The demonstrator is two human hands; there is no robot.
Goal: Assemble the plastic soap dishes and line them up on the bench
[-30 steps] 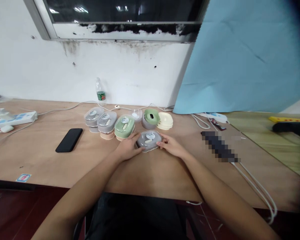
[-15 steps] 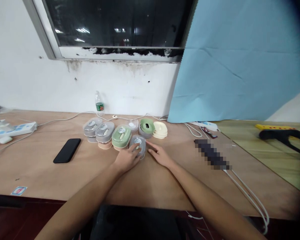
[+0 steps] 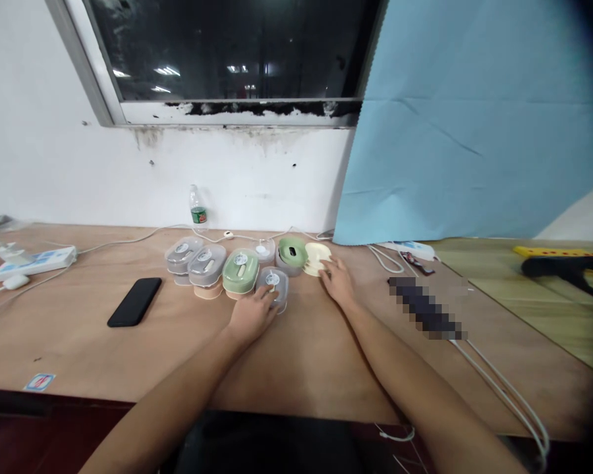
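My left hand (image 3: pixel 251 316) rests on the front of a grey lidded soap box (image 3: pixel 273 285), fingers laid flat over it. My right hand (image 3: pixel 337 280) reaches to a cream stack of trays (image 3: pixel 315 256), fingertips touching its near edge. Left of the grey box stand a green lidded box (image 3: pixel 240 270) and two more grey lidded boxes (image 3: pixel 205 261). Behind sits a grey base with a green insert (image 3: pixel 291 253).
A black phone (image 3: pixel 135 301) lies on the wooden table (image 3: pixel 306 355) at left. A white power strip (image 3: pixel 34 259) is at far left, a water bottle (image 3: pixel 197 209) by the wall. White cables (image 3: pixel 504 388) run along the right. A blue sheet (image 3: pixel 474 125) hangs right.
Both hands pushed the grey box away into the row and turned it. My right hand then let go and moved right and back to the cream stack.
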